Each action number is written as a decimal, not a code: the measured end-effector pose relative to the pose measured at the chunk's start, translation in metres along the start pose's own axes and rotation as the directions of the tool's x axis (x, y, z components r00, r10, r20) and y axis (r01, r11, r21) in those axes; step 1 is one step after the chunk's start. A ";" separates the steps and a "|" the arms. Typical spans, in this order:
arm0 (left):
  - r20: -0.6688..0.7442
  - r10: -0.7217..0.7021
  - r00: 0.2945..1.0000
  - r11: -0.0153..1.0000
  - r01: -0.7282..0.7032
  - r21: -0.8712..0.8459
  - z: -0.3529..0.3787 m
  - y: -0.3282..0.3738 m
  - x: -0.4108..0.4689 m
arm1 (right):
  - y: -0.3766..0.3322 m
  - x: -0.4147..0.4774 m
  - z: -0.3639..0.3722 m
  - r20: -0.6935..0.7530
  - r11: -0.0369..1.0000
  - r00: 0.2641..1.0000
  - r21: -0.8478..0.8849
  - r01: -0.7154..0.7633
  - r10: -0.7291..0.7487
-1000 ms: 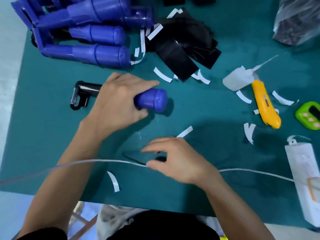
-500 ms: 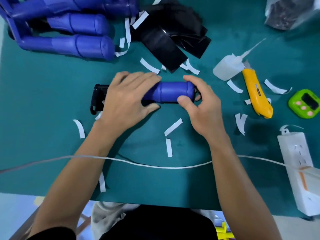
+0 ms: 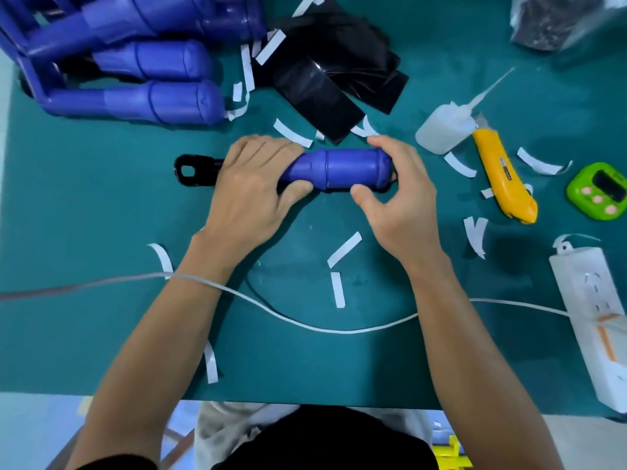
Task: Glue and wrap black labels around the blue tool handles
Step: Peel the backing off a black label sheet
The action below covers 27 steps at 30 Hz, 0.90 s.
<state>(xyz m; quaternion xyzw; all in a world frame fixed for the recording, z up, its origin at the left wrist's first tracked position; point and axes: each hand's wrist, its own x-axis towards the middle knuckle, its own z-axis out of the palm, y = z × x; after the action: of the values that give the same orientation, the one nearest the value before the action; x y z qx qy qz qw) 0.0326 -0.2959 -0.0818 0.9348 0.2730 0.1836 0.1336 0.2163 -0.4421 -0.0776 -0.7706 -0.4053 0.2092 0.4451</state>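
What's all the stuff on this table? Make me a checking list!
Surface: teal table.
Job's things: blue tool handle held sideways; spare blue handles piled far left; black labels behind; glue bottle lying down.
Clutter: white paper strips scattered; yellow utility knife; green timer.
Hands: left hand and right hand both grip the handle.
Cables: white cable runs across to a power strip.
Surroundings: pale floor.

The blue handle (image 3: pixel 342 173) is covered at both ends by the left hand (image 3: pixel 251 195) and right hand (image 3: pixel 400 201). The blurred blue tool pile (image 3: pixel 135 62) is cropped top and left. The bag (image 3: pixel 559 22) contents are indiscernible. The print on the knife (image 3: pixel 502 178) is illegible.
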 end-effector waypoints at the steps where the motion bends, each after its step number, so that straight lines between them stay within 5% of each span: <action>1: -0.008 -0.018 1.000 1.000 0.018 0.004 0.002 0.002 0.000 | 0.001 0.001 0.000 0.011 1.000 1.000 -0.004 -0.004 0.004; 14: -0.083 -0.015 0.996 1.000 0.015 0.001 0.014 0.015 0.000 | -0.009 -0.005 -0.006 -0.142 0.992 0.988 0.122 -0.035 0.052; 17: -0.101 0.000 0.995 1.000 -0.001 -0.013 0.015 0.012 -0.003 | -0.028 0.004 -0.010 -0.196 0.996 0.977 0.009 0.091 -0.087; 20: -0.105 0.043 0.994 0.996 -0.051 -0.074 0.014 0.009 -0.004 | -0.053 0.048 -0.006 -0.029 0.982 0.996 -0.176 0.074 -0.080; 23: -0.113 0.063 0.992 0.994 -0.072 -0.081 0.012 0.008 -0.005 | -0.069 0.100 0.015 0.159 0.858 0.987 -0.508 0.071 0.012; 27: -0.104 0.076 0.992 0.993 -0.084 -0.079 0.010 0.010 -0.005 | -0.083 0.133 0.057 0.214 0.713 0.974 -0.694 0.103 0.067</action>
<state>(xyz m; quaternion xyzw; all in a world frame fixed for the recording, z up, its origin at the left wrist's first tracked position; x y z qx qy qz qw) 0.0373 -0.3088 -0.0889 0.9282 0.2338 0.2469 0.1510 0.2188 -0.2822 -0.0311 -0.8490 -0.5091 0.1210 0.0733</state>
